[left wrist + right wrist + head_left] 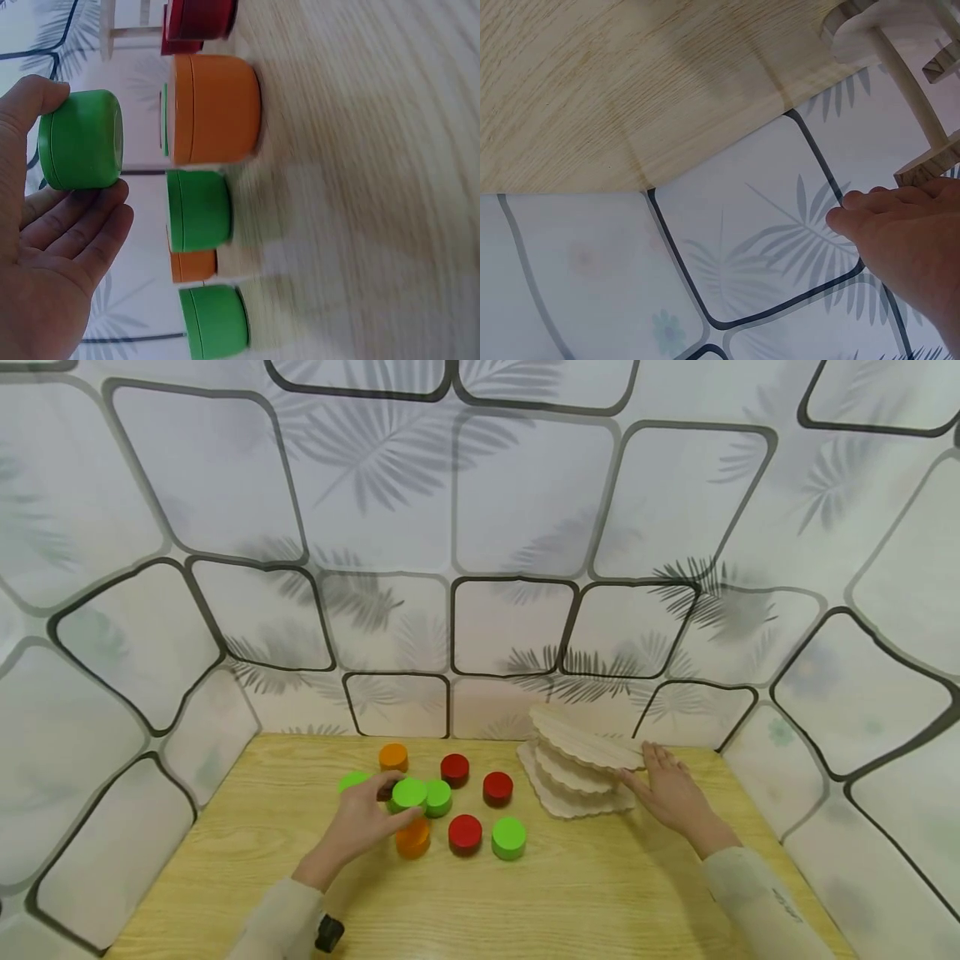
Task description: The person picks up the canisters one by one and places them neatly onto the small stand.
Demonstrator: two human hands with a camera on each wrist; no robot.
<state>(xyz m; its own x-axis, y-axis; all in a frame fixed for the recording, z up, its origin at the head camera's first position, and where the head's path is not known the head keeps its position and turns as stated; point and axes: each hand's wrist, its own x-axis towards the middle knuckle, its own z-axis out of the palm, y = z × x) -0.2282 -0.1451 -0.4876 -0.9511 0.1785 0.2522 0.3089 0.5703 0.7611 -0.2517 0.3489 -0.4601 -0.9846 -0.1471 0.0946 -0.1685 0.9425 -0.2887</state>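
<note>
Above the left part of the table, my left hand [365, 817] holds a small round green jar [409, 795] between thumb and fingers. In the left wrist view this green jar [82, 142] is clear of the tabletop, its side gripped by the thumb. Below stand an orange jar [412, 839] and another green jar [438, 799]. At the right, my right hand [677, 797] grips the edge of the top tier of a wooden tiered stand [581, 743] with wavy-edged shelves. In the right wrist view, the fingertips are partly hidden behind the hand beside the shelf [934, 161].
Several jars stand around: red ones [465, 835], a green one [509, 838] at the front and an orange one [393, 757] at the back. A patterned wall covering [510, 627] rises behind and at both sides of the wooden table [570, 902].
</note>
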